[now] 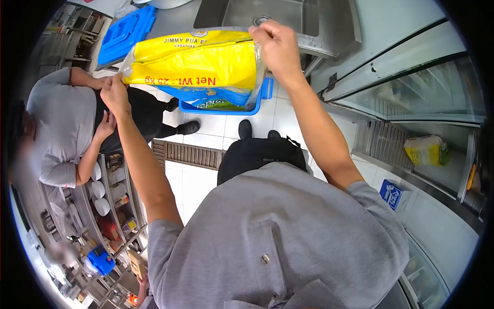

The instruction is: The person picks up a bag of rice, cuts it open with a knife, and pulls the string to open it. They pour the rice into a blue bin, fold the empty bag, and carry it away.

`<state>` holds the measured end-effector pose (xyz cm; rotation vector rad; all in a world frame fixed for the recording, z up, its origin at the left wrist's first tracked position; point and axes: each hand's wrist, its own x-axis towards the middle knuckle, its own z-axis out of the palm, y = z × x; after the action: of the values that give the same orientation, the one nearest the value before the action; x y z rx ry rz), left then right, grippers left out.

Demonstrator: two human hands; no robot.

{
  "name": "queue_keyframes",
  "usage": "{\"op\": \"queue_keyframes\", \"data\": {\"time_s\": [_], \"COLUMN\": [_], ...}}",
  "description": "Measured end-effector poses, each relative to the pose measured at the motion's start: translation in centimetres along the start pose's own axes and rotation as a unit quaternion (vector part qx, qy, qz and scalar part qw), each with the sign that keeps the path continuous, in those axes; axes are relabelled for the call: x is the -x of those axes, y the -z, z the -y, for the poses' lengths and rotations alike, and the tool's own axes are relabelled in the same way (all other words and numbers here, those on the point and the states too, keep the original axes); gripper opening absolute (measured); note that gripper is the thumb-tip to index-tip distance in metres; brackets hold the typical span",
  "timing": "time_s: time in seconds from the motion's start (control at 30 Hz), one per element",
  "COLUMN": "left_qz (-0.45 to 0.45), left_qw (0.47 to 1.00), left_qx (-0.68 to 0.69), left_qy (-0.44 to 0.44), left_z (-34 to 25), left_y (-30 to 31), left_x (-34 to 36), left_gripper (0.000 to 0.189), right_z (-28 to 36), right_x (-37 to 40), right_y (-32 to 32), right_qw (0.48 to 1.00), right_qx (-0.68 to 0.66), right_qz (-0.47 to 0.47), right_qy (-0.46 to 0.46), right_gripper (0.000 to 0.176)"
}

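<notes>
A large yellow and blue plastic sack (193,64), printed "Net Wt.: 25 kg", is stretched between my hands. Its left corner is pinched in my left hand (116,96), fingers closed. My right hand (277,49) is shut in a fist around the upper right corner. Below, the sack's blue end overlaps a blue plastic bin (254,109) on the floor, which hides much of the bin. What the sack contains is hidden.
A person in a grey shirt (67,110) stands close on my left. A blue lid (126,37) lies by the steel sink (329,31) ahead. Glass-door fridges (411,82) line the right, near a blue-and-white box (392,194). Shelves with bowls (102,206) stand at left; a floor grate (190,155) crosses the tiles.
</notes>
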<state>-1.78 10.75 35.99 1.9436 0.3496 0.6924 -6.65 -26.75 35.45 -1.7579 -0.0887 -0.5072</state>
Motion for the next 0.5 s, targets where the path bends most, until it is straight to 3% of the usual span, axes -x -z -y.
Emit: {"op": "queue_keyframes", "data": {"time_s": [0.07, 0.2, 0.27, 0.43, 0.5], "left_qz": [-0.024, -0.022, -0.019, -0.015, -0.005], "left_qw": [1.0, 0.999, 0.999, 0.999, 0.994], "left_qx": [0.017, 0.036, 0.045, 0.041, -0.101], "left_qy": [-0.002, 0.005, 0.021, 0.0, -0.039], "left_z": [-2.3, -2.6, -2.8, -2.5, -3.0], "left_y": [0.3, 1.0, 0.8, 1.0, 1.6], "left_x": [0.5, 1.7, 1.8, 2.6, 2.9], "left_gripper": [0.018, 0.018, 0.018, 0.018, 0.019], "right_z": [1.7, 0.4, 1.4, 2.7, 2.3], "right_x": [-0.3, 0.6, 1.0, 0.9, 1.2], "right_y": [0.7, 0.7, 1.2, 3.1, 3.5], "right_qw": [0.999, 0.999, 0.993, 0.995, 0.981], "right_qx": [-0.012, -0.003, 0.021, 0.013, 0.067], "right_qz": [-0.021, 0.009, -0.039, -0.024, 0.025], "right_qy": [0.043, 0.042, 0.11, 0.101, 0.182], "right_gripper": [0.023, 0.022, 0.023, 0.023, 0.022]}}
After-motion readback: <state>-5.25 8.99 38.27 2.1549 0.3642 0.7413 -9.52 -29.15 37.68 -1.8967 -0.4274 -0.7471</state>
